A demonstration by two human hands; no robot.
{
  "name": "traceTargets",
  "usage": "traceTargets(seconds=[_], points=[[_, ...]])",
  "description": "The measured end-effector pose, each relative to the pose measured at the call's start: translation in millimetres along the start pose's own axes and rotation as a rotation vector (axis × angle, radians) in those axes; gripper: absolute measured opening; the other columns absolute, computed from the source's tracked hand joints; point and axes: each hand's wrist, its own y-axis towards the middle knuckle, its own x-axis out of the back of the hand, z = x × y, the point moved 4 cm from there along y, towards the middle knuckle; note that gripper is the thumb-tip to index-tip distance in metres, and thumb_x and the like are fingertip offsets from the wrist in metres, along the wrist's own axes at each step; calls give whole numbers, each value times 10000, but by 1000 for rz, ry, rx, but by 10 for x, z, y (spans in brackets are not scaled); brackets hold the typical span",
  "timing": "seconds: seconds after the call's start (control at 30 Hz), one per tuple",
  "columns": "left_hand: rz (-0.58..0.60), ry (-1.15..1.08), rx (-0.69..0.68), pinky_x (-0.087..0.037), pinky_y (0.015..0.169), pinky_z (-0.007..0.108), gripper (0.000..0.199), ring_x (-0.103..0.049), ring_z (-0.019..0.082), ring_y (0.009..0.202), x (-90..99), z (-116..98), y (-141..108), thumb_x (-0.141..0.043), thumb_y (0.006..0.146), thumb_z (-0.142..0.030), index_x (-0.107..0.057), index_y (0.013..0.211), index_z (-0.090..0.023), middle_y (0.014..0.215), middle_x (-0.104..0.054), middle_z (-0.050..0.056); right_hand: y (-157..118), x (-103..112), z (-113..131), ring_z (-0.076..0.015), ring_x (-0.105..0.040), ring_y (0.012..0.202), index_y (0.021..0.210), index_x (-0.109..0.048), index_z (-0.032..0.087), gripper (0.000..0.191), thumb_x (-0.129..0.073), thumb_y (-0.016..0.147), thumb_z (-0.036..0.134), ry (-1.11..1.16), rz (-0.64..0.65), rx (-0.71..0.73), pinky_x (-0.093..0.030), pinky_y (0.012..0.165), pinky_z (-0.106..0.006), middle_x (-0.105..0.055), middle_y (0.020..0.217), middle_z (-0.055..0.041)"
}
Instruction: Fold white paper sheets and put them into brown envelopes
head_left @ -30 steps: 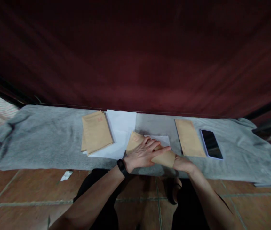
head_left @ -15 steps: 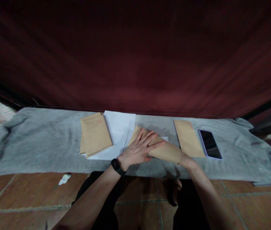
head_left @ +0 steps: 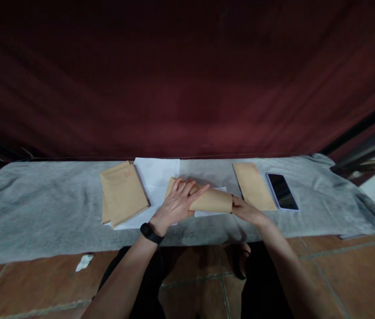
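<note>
A person's left hand (head_left: 177, 204) lies with fingers spread on a curved brown envelope (head_left: 212, 200), midway along the cloth-covered desk (head_left: 57, 199). The right hand (head_left: 245, 209) is at its right end, fingers largely hidden, their spread impossible to tell. Towards the desk's left edge, an envelope stack (head_left: 124, 192) overlaps white paper (head_left: 159, 175); towards the right edge, a flat envelope (head_left: 253, 186) lies beside a phone (head_left: 282, 191)
</note>
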Motion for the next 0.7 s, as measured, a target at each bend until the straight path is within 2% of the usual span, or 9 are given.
traceTargets(seconds=[0.1,0.2,0.27,0.33,0.4,0.53,0.7], points=[[-70,48,119,-210,1192,573,967,-458,336,1310,44,202,-50,-691,764,-205,-201,1594,-289,1338,-509,129,70,188,-108,-223,-610,1170,1377,-564,263,571,-644,842,446,91,-181,11,-477,1036,-404,-667,1293,-47],[-118,72,225,-226,1186,571,962,-461,347,1306,56,368,-124,-696,785,-275,-182,1597,-248,1317,-516,145,122,319,-284,-207,-659,1030,1353,-565,228,592,-623,826,492,139,-370,-52,-538,907,-369,-665,1270,-86],[-129,73,264,-238,1179,574,980,-463,353,1306,40,437,-168,-699,796,-319,-148,1601,-222,1310,-521,154,135,300,-370,-203,-674,913,1280,-596,184,537,-584,847,502,-13,-420,-98,-552,813,-345,-701,1119,-100],[-120,70,272,-239,1178,574,991,-465,351,1310,10,471,-195,-698,804,-331,-122,1603,-213,1315,-521,156,121,213,-396,-226,-669,913,1207,-615,158,480,-616,841,469,-255,-460,-133,-533,834,-355,-702,1023,-110],[-95,65,260,-232,1182,575,991,-459,348,1324,-26,481,-202,-697,806,-327,-117,1602,-212,1337,-513,158,96,75,-370,-274,-650,1018,1173,-612,139,468,-689,813,429,-443,-472,-164,-494,915,-383,-690,1055,-149],[-56,55,267,-238,1177,590,1009,-468,356,1317,-87,501,-186,-713,783,-321,-127,1599,-222,1348,-516,153,62,-168,-252,-316,-648,1083,1203,-565,117,477,-672,870,440,-771,-425,-286,-479,921,-380,-666,1151,-208],[-47,37,284,-242,1166,606,1067,-465,358,1318,-153,538,-162,-732,765,-347,-79,1603,-250,1360,-508,146,94,-213,-208,-277,-669,1037,1091,-599,168,318,-658,874,393,-784,-395,-318,-483,884,-330,-698,1066,-145]])
